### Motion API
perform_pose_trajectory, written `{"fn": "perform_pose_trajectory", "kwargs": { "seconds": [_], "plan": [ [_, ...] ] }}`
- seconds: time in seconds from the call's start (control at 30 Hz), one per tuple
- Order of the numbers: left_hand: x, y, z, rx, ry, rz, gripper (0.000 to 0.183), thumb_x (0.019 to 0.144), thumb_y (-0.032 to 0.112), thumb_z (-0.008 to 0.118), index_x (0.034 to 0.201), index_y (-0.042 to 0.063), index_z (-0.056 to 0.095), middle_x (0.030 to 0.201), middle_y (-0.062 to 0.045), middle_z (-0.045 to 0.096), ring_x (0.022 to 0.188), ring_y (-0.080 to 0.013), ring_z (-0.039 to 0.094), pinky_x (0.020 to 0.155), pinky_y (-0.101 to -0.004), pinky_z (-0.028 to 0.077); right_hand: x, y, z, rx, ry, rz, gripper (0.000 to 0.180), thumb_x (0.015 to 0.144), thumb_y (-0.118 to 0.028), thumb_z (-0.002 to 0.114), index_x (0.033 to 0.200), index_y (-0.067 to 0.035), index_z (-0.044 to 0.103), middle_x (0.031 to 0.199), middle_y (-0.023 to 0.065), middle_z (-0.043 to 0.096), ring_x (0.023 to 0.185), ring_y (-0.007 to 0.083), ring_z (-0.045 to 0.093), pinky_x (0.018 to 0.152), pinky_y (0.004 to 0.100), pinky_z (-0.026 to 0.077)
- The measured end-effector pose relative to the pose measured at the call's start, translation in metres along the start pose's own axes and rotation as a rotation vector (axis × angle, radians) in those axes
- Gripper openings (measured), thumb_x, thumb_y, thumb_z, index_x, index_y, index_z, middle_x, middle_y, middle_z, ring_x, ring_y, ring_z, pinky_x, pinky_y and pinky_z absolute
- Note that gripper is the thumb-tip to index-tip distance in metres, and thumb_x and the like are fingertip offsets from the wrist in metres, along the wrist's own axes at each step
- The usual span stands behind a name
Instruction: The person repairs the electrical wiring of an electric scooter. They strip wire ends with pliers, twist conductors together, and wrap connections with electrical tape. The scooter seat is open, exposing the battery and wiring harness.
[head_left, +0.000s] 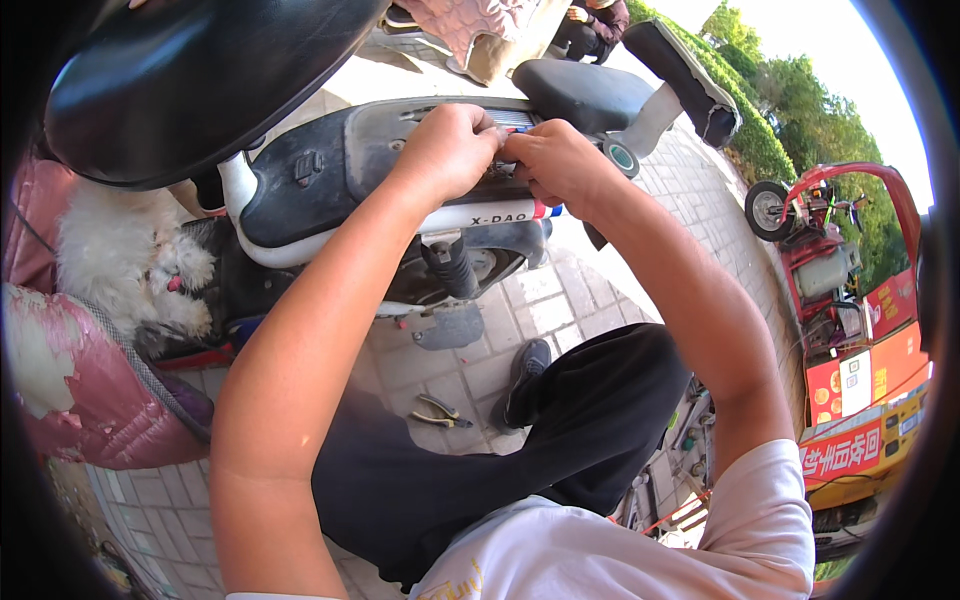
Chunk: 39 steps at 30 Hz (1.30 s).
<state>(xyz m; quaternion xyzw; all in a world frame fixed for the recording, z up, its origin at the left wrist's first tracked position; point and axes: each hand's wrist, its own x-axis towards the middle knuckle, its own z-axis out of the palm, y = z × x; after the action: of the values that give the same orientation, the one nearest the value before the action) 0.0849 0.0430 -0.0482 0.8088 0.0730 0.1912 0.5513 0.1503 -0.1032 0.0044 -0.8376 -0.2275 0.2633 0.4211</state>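
Note:
Both hands meet over the rear of an electric scooter, whose black plastic body panel (304, 169) lies bared beneath the raised black seat (202, 75). My left hand (454, 146) pinches thumb against fingers, on something too small to make out. Close to its right, my right hand (555, 154) has its fingers curled at the same spot. Small red and blue bits, perhaps wires, show between the fingertips. Under the hands runs the scooter's white side tube (480, 217) with lettering and a red and blue end. A round reflector (622, 157) sits right of my right hand.
A white dog (135, 255) lies on the scooter's footboard at left, beside a worn pink quilted cover (90, 382). Pliers (441, 412) rest on the paving near my shoe (529, 367). Tools lie at lower right. A red three-wheeler (825, 262) stands right; a person (592, 30) crouches at the top.

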Motion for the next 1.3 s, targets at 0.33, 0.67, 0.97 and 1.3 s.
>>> {"fn": "perform_pose_trajectory", "kwargs": {
  "seconds": [0.33,0.67,0.97,1.3],
  "plan": [
    [0.001,-0.003,0.0,-0.06,0.017,-0.012,0.028,0.091,0.025,0.066,0.089,-0.002,0.073,0.078,-0.016,0.072,0.073,-0.0252,0.069,0.071,-0.0376,0.053,-0.014,0.024,-0.016,-0.99,0.465,-1.064,0.019,0.08,-0.012,0.074,0.099,-0.006,0.071,0.084,0.0049,0.064,0.071,0.0236,0.067,0.065,0.0343,0.057],
    [0.003,-0.002,-0.001,-0.144,-0.004,-0.03,0.025,0.09,0.019,0.063,0.089,-0.004,0.073,0.074,-0.013,0.071,0.063,-0.0193,0.065,0.065,-0.0353,0.052,0.008,0.026,-0.018,-1.045,0.451,-1.463,0.022,0.069,-0.008,0.073,0.09,-0.008,0.066,0.079,0.0014,0.059,0.071,0.0202,0.065,0.064,0.0315,0.056],
    [0.001,0.003,-0.003,-0.172,-0.005,-0.059,0.024,0.091,0.017,0.062,0.086,-0.005,0.071,0.073,-0.013,0.069,0.063,-0.019,0.064,0.063,-0.0357,0.051,0.007,0.025,-0.016,-1.022,0.446,-1.475,0.022,0.073,-0.011,0.075,0.092,-0.01,0.065,0.08,0.001,0.06,0.074,0.0202,0.065,0.069,0.0323,0.056],
    [0.006,-0.002,-0.001,-0.124,0.008,-0.046,0.025,0.089,0.019,0.063,0.086,-0.003,0.073,0.074,-0.017,0.07,0.064,-0.0215,0.066,0.065,-0.0365,0.051,0.013,0.02,-0.024,-1.103,0.382,-1.522,0.017,0.073,-0.011,0.071,0.088,-0.009,0.064,0.08,0.0014,0.059,0.075,0.02,0.064,0.069,0.0325,0.052]
  ]
}}
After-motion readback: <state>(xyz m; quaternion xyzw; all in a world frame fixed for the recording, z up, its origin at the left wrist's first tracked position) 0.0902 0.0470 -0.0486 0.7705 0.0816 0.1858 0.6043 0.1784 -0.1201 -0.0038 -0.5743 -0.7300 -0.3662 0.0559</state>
